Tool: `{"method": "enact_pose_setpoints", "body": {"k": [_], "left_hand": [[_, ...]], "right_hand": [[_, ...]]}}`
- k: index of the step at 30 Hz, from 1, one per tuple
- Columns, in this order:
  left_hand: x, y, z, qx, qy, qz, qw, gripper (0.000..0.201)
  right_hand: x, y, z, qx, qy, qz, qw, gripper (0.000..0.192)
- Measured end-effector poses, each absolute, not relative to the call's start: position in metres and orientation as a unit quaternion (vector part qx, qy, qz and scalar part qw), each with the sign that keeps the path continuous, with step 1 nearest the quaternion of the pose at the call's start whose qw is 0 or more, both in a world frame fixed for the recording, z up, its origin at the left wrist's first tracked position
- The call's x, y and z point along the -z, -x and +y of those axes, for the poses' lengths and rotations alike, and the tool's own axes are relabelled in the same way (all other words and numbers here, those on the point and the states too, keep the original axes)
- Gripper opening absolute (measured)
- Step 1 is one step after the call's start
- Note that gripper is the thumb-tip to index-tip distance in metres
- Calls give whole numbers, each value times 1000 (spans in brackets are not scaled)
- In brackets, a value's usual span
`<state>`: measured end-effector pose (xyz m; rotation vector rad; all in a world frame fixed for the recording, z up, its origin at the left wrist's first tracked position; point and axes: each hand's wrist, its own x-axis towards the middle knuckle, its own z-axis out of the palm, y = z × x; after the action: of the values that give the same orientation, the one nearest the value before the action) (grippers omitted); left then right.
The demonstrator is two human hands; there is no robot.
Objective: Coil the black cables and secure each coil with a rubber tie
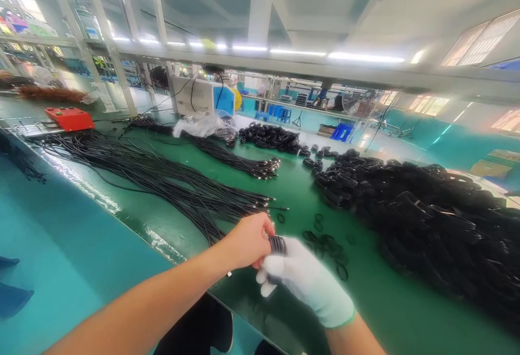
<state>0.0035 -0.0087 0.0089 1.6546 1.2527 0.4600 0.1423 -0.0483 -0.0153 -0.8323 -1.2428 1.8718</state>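
Observation:
A small, tight coil of black cable (278,245) is gripped between my two hands above the bench's near edge. My right hand (303,274), in a white knitted glove, has its fingers wrapped round the coil. Bare and bent at the knuckles, my left hand (251,240) is closed at the coil's left side; its fingertips are partly hidden. Just beyond it lie the ends of a long bundle of straight black cables (179,182). Several thin black rings (327,247) lie on the green mat to the right of my hands.
A large heap of coiled black cables (426,219) covers the right side, with a smaller pile (270,137) further back. Another cable bundle (235,157) lies behind the first. A red device (70,118) stands at left, and a white-and-blue machine (203,98) is at the back.

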Motion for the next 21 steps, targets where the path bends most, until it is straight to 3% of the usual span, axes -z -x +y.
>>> {"method": "enact_pose_setpoints", "body": {"k": [11, 17, 21], "left_hand": [[-13, 5, -14, -300, -796, 447, 277, 17], [-13, 2, -9, -284, -772, 459, 335, 14], [-21, 8, -1, -277, -770, 436, 375, 14]], "right_hand": [[25, -137, -49, -792, 270, -394, 380, 35], [23, -141, -49, -805, 271, -375, 372, 32], [28, -157, -51, -841, 245, -326, 354, 43]]}}
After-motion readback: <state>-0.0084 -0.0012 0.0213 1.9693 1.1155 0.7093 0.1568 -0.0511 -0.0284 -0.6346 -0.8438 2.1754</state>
